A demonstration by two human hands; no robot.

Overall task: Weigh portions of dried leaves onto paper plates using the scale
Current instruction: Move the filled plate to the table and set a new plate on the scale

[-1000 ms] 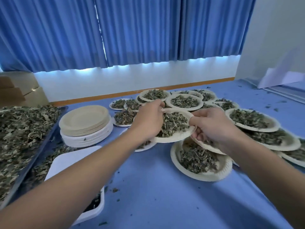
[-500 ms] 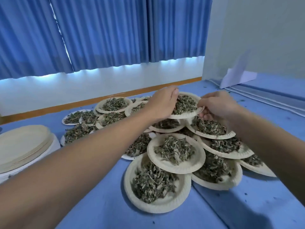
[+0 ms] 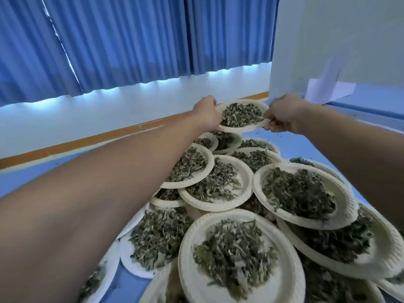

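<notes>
Together, two hands (image 3: pixel 208 112) (image 3: pixel 284 115) on one plate (image 3: pixel 241 128)

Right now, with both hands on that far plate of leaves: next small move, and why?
Probably lower the plate straight down onto the far edge of the overlapped plates, then let go. The left hand grips its left rim and the right hand pinches its right rim; it is level, full of dried leaves, at the far end of the spread.
</notes>
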